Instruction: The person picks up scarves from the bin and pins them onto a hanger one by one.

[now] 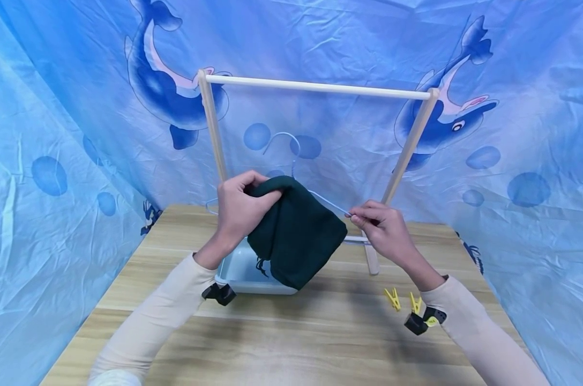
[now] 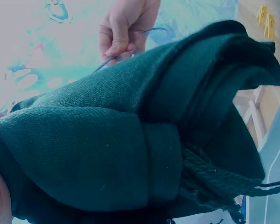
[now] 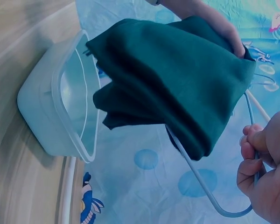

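Observation:
In the head view, a dark green cloth garment (image 1: 303, 233) with drawstring cords (image 2: 214, 170) hangs folded from my left hand (image 1: 240, 209), which pinches its upper left edge between thumb and fingers. Behind the cloth is a pale blue wire hanger (image 1: 327, 201), its hook pointing up. My right hand (image 1: 380, 228) grips the hanger's right end. From the right wrist, the hanger's bottom bar (image 3: 200, 179) passes behind the garment, whose cloth hides much of the frame. Most of the left hand's fingers are hidden by cloth there.
Below the garment stands a light blue plastic basin (image 1: 260, 288) on the wooden table (image 1: 282, 348). A drying rack with a white rod (image 1: 315, 87) and wooden legs rises behind. Two yellow clothespins (image 1: 393, 299) lie near the right wrist. Blue dolphin-print curtains (image 1: 528, 123) surround the table.

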`<state>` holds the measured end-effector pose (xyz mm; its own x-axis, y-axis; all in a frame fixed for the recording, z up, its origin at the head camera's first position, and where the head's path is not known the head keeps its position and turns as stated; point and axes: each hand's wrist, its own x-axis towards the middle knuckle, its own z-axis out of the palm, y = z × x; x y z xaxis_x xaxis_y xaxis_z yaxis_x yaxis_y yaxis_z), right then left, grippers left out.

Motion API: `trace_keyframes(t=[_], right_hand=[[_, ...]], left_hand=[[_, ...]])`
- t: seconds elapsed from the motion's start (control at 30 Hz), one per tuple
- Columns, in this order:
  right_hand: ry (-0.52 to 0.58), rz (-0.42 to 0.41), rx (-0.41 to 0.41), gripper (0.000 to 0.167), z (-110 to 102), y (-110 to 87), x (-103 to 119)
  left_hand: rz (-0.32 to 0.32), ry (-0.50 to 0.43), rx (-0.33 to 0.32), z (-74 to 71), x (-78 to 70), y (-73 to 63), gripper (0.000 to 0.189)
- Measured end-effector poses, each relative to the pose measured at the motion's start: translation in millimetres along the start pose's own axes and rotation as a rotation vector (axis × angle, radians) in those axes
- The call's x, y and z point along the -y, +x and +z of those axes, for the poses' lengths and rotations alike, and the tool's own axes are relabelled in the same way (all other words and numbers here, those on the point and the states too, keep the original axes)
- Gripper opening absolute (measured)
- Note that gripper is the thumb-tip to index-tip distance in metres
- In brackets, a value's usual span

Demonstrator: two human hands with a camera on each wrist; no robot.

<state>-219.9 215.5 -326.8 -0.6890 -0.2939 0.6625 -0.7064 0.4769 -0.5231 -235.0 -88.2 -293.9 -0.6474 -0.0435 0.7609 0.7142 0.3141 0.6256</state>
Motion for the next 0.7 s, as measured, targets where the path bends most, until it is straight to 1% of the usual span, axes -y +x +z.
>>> trace_keyframes(t=[0.13,0.37,0.47,0.53,0.57,0.63,0.7], right_hand=[[-0.003,-0.008,-0.004,0.013,0.5,0.3,0.9],[0.020,-0.005,0.001,0.013,-0.8,0.6,4.6],[0.034,-0.006,0.006,0.012,-1.4,1.2,6.4],[0.042,-0.008,0.007,0.013,-1.4,1.6,6.8],[0.045,-0.008,0.010,0.013,-1.1,1.9,7.0],[0.049,-0.005,0.021,0.013,-0.4,2.5,6.6],[0.053,0.005,0.034,0.013,0.3,3.1,5.7]], left_hand=[[0.006,0.008,0.011,1.0,2.6,-2.8,0.010],[0.010,0.004,0.011,1.1,5.4,-7.6,0.015],[0.034,-0.012,0.019,1.1,7.7,-9.5,0.015],[0.086,-0.017,0.029,1.3,9.4,-10.0,0.017],[0.125,-0.019,0.036,1.6,10.3,-9.8,0.018],[0.223,-0.015,0.050,2.3,11.7,-8.6,0.020],[0.332,-0.009,0.046,3.1,12.1,-6.2,0.022]])
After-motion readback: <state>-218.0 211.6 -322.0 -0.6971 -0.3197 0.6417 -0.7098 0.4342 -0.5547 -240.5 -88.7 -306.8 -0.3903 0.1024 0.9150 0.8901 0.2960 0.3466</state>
